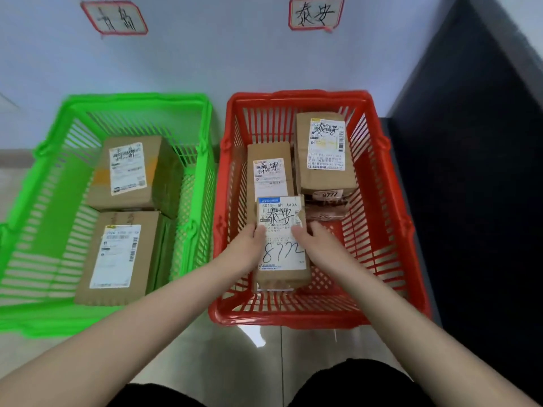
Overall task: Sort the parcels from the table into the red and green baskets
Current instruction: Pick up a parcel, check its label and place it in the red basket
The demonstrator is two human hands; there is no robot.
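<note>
A brown cardboard parcel [281, 245] with a white label marked "8772" is inside the red basket [390, 230], near its front. My left hand [249, 245] grips its left side and my right hand [316, 242] grips its right side. Behind it in the red basket lie two more brown parcels, one at the middle [269, 168] and a taller one at the back right [323, 148], with a darker packet marked "9777" [329, 201] below it. The green basket [44, 177] on the left holds two brown parcels, one at the back [129, 171] and one at the front [117, 257].
Both baskets stand on a tiled floor [229, 348] against a pale wall. Handwritten signs hang on the wall above each basket, one over the green basket [114, 17] and one over the red basket [316, 13]. A dark panel [470, 171] stands right of the red basket.
</note>
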